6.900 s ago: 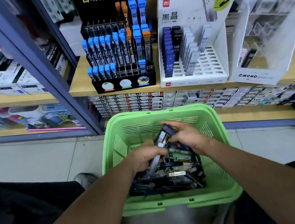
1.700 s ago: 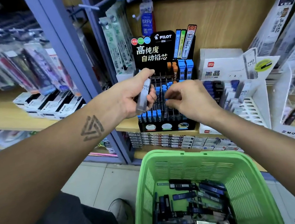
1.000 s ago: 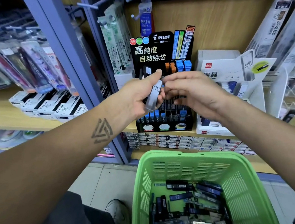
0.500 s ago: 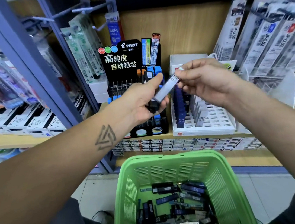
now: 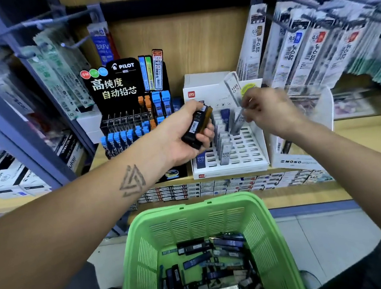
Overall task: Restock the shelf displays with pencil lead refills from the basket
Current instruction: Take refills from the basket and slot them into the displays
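My left hand [image 5: 183, 135] grips a small bundle of dark lead refill cases [image 5: 198, 125] in front of the shelf. My right hand [image 5: 267, 111] pinches one grey translucent refill case [image 5: 238, 122] and holds it upright over the slots of the white display stand [image 5: 244, 147]. That stand holds several grey and blue cases on its left side. To its left stands the black Pilot display [image 5: 132, 117] with blue and orange capped refills. Below, the green basket [image 5: 194, 224] holds several loose dark refill cases [image 5: 212, 260].
A white Mono display box [image 5: 304, 155] stands to the right of the white stand. Hanging refill packs [image 5: 316, 46] fill the pegs at upper right and upper left. A blue shelf upright [image 5: 24, 130] runs down the left. Flat boxes [image 5: 225, 185] line the shelf below.
My right hand has pulled one grey case from the left hand's bundle and carried it right and down to the white stand. The left hand has stayed with the rest.
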{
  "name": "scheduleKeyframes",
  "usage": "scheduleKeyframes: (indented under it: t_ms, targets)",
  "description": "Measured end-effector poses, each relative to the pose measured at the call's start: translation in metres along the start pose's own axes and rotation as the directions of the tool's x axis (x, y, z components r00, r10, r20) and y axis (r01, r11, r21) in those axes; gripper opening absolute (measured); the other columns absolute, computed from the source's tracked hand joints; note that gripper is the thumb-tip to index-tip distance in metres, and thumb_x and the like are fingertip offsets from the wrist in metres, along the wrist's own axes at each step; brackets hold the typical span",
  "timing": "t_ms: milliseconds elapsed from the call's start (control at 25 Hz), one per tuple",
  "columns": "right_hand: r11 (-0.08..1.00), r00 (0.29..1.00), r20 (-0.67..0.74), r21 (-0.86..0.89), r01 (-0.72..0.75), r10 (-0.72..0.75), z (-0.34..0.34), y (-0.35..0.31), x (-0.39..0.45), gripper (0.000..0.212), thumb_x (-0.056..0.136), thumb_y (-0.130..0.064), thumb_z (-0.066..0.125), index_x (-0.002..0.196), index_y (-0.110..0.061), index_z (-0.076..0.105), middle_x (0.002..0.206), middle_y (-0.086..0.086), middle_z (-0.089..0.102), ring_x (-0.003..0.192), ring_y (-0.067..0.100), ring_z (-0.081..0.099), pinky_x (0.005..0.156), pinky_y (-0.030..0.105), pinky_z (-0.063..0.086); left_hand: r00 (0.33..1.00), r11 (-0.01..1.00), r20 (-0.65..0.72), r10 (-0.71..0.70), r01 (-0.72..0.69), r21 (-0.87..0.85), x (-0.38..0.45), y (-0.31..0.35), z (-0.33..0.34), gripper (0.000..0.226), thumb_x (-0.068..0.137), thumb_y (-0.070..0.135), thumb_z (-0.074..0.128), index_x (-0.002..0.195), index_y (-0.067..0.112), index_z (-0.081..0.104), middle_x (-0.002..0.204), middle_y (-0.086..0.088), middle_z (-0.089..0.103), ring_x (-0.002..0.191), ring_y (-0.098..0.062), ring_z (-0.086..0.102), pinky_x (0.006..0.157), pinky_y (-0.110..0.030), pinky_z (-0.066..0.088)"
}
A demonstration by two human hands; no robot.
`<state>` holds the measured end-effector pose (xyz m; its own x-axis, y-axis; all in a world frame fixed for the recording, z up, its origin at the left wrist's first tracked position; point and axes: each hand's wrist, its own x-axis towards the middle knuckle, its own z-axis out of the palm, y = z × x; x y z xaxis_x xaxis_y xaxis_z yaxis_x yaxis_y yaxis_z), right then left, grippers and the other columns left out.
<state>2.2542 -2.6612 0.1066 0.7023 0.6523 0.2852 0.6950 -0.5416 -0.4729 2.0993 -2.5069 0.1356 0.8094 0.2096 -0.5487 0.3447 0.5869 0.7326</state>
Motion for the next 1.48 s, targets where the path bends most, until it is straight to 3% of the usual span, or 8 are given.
scheduleKeyframes:
  t_ms: [520, 800, 880, 920, 1000, 1040, 1160, 1480]
  targets:
    - [0.999, 0.999, 0.038, -0.034, 0.010, -0.009, 0.009, 0.013, 0.006, 0.010, 0.088, -0.008, 0.070, 0.093, -0.017, 0.071, 0.090, 0.009, 0.071, 0.087, 0.028, 0.067, 0.084, 0.038, 0.056, 0.990, 0.989, 0.055, 0.131, -0.134, 0.055, 0.006, -0.008, 0.007, 0.004, 0.091, 0.005, 0.067, 0.091, 0.001, 0.065, 0.077, -0.011, 0.068, 0.058, -0.014, 0.061, 0.043, -0.015, 0.042]
    - [0.919, 0.994, 0.040, -0.379, 0.113, -0.106, 0.024, 0.012, 0.001, 0.026, 0.098, -0.015, 0.058, 0.119, -0.017, 0.072, 0.106, 0.009, 0.054, 0.097, 0.035, 0.062, 0.079, 0.044, 0.054, 0.985, 0.982, 0.068, 0.159, -0.165, 0.087, 0.007, -0.009, 0.009, 0.003, 0.089, -0.001, 0.065, 0.087, -0.002, 0.064, 0.076, -0.014, 0.065, 0.059, -0.016, 0.064, 0.040, -0.016, 0.041]
    - [0.979, 0.998, 0.012, -0.195, 0.058, -0.056, 0.020, 0.000, 0.003, 0.025, 0.096, -0.016, 0.059, 0.118, -0.017, 0.072, 0.106, 0.006, 0.060, 0.094, 0.028, 0.062, 0.081, 0.040, 0.053, 0.983, 0.982, 0.090, 0.159, -0.167, 0.089, 0.008, -0.011, 0.009, 0.004, 0.088, -0.002, 0.067, 0.087, -0.002, 0.063, 0.076, -0.014, 0.064, 0.058, -0.016, 0.060, 0.040, -0.017, 0.040]
    - [0.998, 0.999, -0.013, 0.048, -0.032, 0.033, 0.014, -0.010, 0.005, 0.020, 0.096, -0.018, 0.061, 0.113, -0.018, 0.072, 0.101, 0.004, 0.065, 0.085, 0.023, 0.063, 0.077, 0.036, 0.052, 0.982, 0.983, 0.103, 0.158, -0.167, 0.081, 0.009, -0.011, 0.009, 0.006, 0.087, -0.001, 0.068, 0.089, -0.001, 0.063, 0.076, -0.013, 0.063, 0.058, -0.016, 0.058, 0.040, -0.018, 0.040]
    - [0.763, 0.961, 0.122, 0.586, -0.271, 0.248, -0.001, -0.032, 0.002, 0.014, 0.096, -0.028, 0.065, 0.098, -0.015, 0.070, 0.080, 0.005, 0.070, 0.063, 0.020, 0.061, 0.060, 0.030, 0.046, 0.978, 0.981, 0.132, 0.162, -0.174, 0.082, 0.010, -0.013, 0.010, 0.011, 0.086, 0.001, 0.071, 0.094, 0.002, 0.063, 0.075, -0.013, 0.061, 0.059, -0.017, 0.055, 0.041, -0.019, 0.040]
    - [0.649, 0.937, 0.231, 0.676, -0.348, 0.262, -0.007, -0.041, 0.000, 0.024, 0.094, -0.035, 0.068, 0.096, -0.011, 0.067, 0.071, 0.007, 0.068, 0.054, 0.020, 0.057, 0.054, 0.028, 0.043, 0.976, 0.979, 0.141, 0.165, -0.179, 0.099, 0.011, -0.014, 0.011, 0.012, 0.086, 0.002, 0.071, 0.095, 0.003, 0.063, 0.074, -0.012, 0.060, 0.058, -0.017, 0.054, 0.042, -0.020, 0.041]
    - [0.686, 0.895, 0.392, 0.593, -0.422, 0.212, -0.008, -0.055, -0.008, 0.040, 0.082, -0.042, 0.079, 0.097, -0.010, 0.060, 0.062, 0.008, 0.063, 0.045, 0.017, 0.050, 0.048, 0.026, 0.037, 0.974, 0.960, 0.142, 0.178, -0.203, 0.194, 0.013, -0.018, 0.013, 0.006, 0.089, 0.002, 0.069, 0.092, 0.005, 0.064, 0.073, -0.010, 0.059, 0.057, -0.015, 0.052, 0.043, -0.021, 0.043]
    - [0.612, 0.848, 0.470, 0.603, -0.512, 0.246, -0.009, -0.058, -0.006, 0.025, 0.082, -0.028, 0.081, 0.091, -0.016, 0.061, 0.062, 0.003, 0.062, 0.049, 0.015, 0.053, 0.045, 0.022, 0.039, 0.964, 0.930, 0.176, 0.199, -0.242, 0.277, 0.014, -0.018, 0.011, 0.006, 0.090, 0.006, 0.068, 0.095, 0.007, 0.065, 0.075, -0.010, 0.063, 0.056, -0.012, 0.049, 0.043, -0.018, 0.040]
